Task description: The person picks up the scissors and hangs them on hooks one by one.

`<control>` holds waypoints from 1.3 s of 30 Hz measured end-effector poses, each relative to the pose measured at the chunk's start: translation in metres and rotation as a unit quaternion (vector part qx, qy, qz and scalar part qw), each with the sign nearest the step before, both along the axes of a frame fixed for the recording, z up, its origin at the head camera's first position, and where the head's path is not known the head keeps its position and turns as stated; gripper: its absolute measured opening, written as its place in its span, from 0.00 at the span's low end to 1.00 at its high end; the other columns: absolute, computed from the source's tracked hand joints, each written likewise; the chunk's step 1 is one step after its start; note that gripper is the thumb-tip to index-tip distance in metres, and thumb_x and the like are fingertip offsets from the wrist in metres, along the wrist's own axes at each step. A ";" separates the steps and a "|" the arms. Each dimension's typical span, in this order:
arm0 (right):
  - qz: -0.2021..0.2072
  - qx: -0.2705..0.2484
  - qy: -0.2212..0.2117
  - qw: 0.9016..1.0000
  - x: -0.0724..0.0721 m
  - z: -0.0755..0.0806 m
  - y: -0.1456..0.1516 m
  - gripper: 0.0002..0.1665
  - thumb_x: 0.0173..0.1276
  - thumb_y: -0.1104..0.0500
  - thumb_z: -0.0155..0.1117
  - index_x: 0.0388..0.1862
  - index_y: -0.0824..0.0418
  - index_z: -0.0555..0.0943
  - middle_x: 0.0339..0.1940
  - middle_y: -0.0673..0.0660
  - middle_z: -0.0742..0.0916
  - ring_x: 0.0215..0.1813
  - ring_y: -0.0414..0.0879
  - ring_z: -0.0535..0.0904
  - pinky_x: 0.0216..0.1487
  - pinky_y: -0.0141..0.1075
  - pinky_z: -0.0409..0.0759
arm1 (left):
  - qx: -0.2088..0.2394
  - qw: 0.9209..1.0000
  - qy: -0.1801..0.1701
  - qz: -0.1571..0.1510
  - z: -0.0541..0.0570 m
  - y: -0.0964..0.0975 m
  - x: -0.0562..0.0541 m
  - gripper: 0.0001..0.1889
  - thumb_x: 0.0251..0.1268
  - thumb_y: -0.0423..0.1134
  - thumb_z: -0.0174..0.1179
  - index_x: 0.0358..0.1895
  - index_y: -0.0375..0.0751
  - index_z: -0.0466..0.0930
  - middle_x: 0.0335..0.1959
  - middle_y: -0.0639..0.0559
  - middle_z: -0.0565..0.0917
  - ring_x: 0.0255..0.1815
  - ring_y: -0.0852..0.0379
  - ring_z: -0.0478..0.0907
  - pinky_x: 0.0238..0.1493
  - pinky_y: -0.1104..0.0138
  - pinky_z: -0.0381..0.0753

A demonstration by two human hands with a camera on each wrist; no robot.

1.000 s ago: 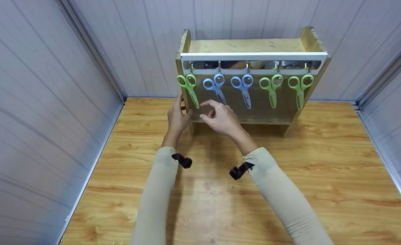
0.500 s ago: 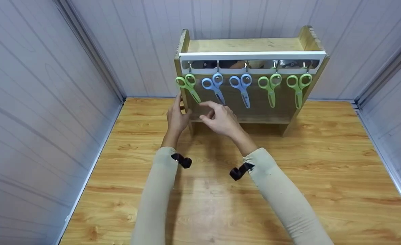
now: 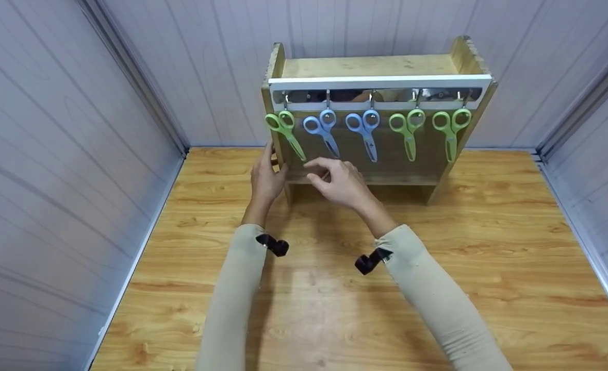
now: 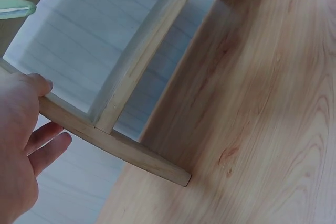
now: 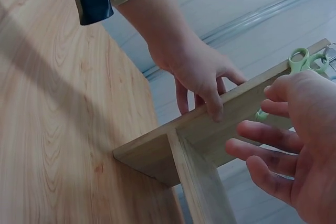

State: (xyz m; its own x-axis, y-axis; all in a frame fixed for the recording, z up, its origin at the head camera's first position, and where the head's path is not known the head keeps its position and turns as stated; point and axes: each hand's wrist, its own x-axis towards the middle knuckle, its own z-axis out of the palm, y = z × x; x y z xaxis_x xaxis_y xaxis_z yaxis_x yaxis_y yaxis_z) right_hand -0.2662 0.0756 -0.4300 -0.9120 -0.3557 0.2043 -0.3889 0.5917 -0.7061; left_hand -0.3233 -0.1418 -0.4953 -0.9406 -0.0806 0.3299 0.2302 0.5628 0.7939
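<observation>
A wooden shelf unit (image 3: 361, 181) stands against the back wall with a white hook strip (image 3: 381, 82) across its top front. Green scissors (image 3: 294, 142) hang from the leftmost hook, tilted with the tip to the lower right. My left hand (image 3: 266, 180) holds the unit's left side panel, its thumb on the inner face and the other fingers outside. Just below the green tip is my right hand (image 3: 341, 183), fingers loosely bent and nothing in them. Whether its index fingertip touches the blade, I cannot tell. Blue scissors (image 3: 325, 133) hang above that hand.
Another pair of blue scissors (image 3: 366, 135) and two green pairs, the middle-right scissors (image 3: 410, 134) and the rightmost scissors (image 3: 451, 135), hang along the strip. Wood-patterned flooring (image 3: 314, 309) lies in front. Pale panel walls (image 3: 66, 154) enclose the sides and back.
The leftmost green scissors have swung, their tip now further right. My right hand has drawn slightly right and down. My left hand keeps its hold on the side panel.
</observation>
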 end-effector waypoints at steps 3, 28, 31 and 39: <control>0.001 0.002 0.005 1.000 0.001 0.000 0.005 0.18 0.85 0.52 0.67 0.66 0.55 0.91 0.52 0.56 0.97 0.51 0.53 0.92 0.50 0.45 0.85 | 0.005 1.000 0.007 -0.005 0.001 0.000 0.001 0.37 0.78 0.30 0.67 0.87 0.43 0.68 0.76 0.32 0.84 0.66 0.31 0.91 0.69 0.42 0.90; 0.029 -0.029 0.079 0.996 0.022 -0.005 0.058 0.12 0.84 0.58 0.68 0.57 0.60 0.94 0.55 0.59 0.96 0.56 0.56 0.95 0.59 0.56 0.94 | -0.032 0.998 0.053 0.004 0.018 -0.020 0.029 0.23 0.78 0.37 0.67 0.73 0.42 0.86 0.62 0.42 0.95 0.56 0.40 0.96 0.57 0.44 0.94; 0.026 -0.023 0.100 0.994 0.025 -0.003 0.067 0.12 0.84 0.58 0.69 0.57 0.59 0.93 0.54 0.59 0.96 0.55 0.55 0.94 0.57 0.55 0.94 | -0.038 0.997 0.069 0.004 0.018 -0.026 0.034 0.21 0.77 0.35 0.66 0.70 0.42 0.88 0.60 0.42 0.95 0.54 0.40 0.97 0.55 0.44 0.94; 0.026 -0.011 0.129 0.991 0.036 0.002 0.095 0.13 0.83 0.59 0.70 0.59 0.61 0.93 0.55 0.60 0.96 0.60 0.59 0.93 0.64 0.58 0.90 | -0.079 0.991 0.103 -0.015 0.026 -0.034 0.053 0.20 0.74 0.35 0.68 0.67 0.42 0.90 0.56 0.43 0.97 0.51 0.41 0.97 0.51 0.44 0.95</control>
